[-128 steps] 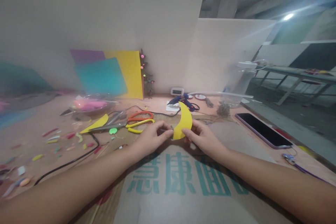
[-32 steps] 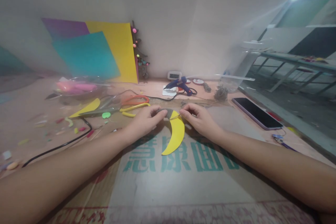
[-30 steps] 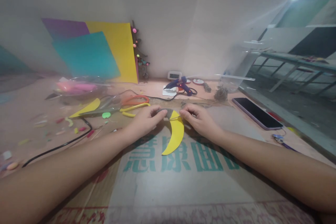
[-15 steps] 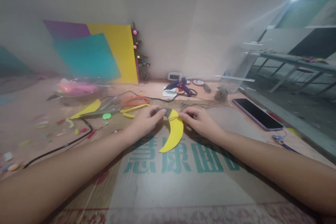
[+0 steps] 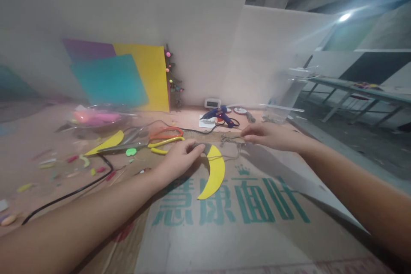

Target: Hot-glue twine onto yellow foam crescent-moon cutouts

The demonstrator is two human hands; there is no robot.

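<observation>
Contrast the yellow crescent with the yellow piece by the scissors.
The yellow crescent is at the left hand; the yellow piece lies by the scissors. String crosses the crescent; none shows on the piece. The crescent looks strongly curved, the piece straighter. Both are yellow, with a pointed tip.

Grey piece (image 5: 207, 148): partly hidden by left fingers (image 5: 192, 152)
Twine (image 5: 229, 156): end hidden at right fingers (image 5: 252, 138)
Pink things (image 5: 98, 117), far left: blurred
White device (image 5: 212, 103), far: display unreadable
Right forearm (image 5: 356, 177): cut off at right
</observation>
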